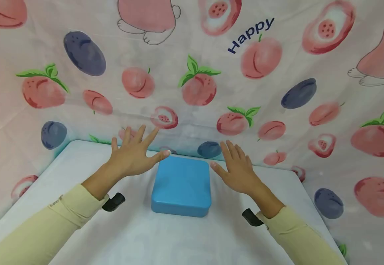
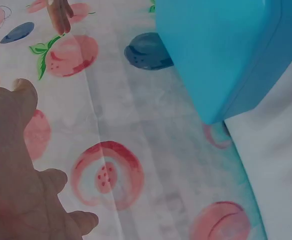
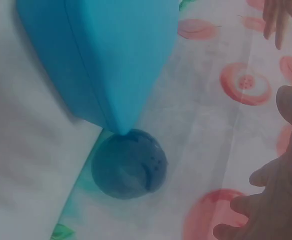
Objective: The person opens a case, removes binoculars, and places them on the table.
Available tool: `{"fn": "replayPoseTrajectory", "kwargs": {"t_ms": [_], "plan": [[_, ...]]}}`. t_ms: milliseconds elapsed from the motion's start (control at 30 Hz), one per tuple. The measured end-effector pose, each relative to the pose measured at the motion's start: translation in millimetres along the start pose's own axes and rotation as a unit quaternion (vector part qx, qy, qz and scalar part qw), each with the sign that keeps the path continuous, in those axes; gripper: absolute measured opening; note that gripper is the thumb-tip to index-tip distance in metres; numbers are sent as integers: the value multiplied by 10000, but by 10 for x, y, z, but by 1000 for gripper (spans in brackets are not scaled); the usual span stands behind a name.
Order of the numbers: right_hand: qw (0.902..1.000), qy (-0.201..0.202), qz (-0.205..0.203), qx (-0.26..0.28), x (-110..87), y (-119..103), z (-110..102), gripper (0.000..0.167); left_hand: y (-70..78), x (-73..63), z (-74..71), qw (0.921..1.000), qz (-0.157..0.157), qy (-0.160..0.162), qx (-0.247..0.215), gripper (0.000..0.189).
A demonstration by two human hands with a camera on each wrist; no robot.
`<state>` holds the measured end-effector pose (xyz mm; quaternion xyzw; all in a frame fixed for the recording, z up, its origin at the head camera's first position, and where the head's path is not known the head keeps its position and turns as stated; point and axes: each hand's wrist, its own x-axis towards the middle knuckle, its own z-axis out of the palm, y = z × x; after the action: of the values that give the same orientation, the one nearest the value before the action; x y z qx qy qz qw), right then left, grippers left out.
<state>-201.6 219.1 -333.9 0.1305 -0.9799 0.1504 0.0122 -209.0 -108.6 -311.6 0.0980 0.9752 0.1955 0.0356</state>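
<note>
Pale yellow sleeves (image 1: 62, 209) enter from the near left and near right of our view, angled inward toward a square blue box (image 1: 182, 186) with rounded corners, which sits flat on a white table (image 1: 178, 243), about midway across and close to the far edge. Both wrist views show us a fine line along its side, so it may be lidded; we would support it low rather than by the upper part alone. To its far left, the left hand (image 1: 133, 156) has fingers fanned wide and holds nothing, its thumb near the box's far left corner. Opposite, the right hand (image 1: 238, 171) is also empty, its thumb well out from the fingers. Each wrist view shows us a gap between hand and box. Good handling, in our judgement, would call for palms brought evenly to opposite sides with matched pressure, keeping the box level. Small black devices (image 1: 113, 202) jut beside the cuffs. Beyond the table hangs a peach-print cloth (image 1: 165, 55) lettered "Happy."
</note>
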Motion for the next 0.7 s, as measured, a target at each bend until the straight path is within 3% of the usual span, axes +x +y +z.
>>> {"fn": "replayPoseTrajectory", "kwargs": {"t_ms": [200, 467, 700], "plan": [[9990, -77, -117, 418, -9, 43, 164, 86, -61, -42, 118, 9999, -59, -91, -15, 98], [9956, -247, -10, 902, -98, 140, 353, 84, -44, 12, 333, 9994, 70, -26, -341, 102], [9833, -443, 231, 1750, -64, 158, 503, 85, -82, -4, 457, 9978, 89, -6, -651, 103]]}}
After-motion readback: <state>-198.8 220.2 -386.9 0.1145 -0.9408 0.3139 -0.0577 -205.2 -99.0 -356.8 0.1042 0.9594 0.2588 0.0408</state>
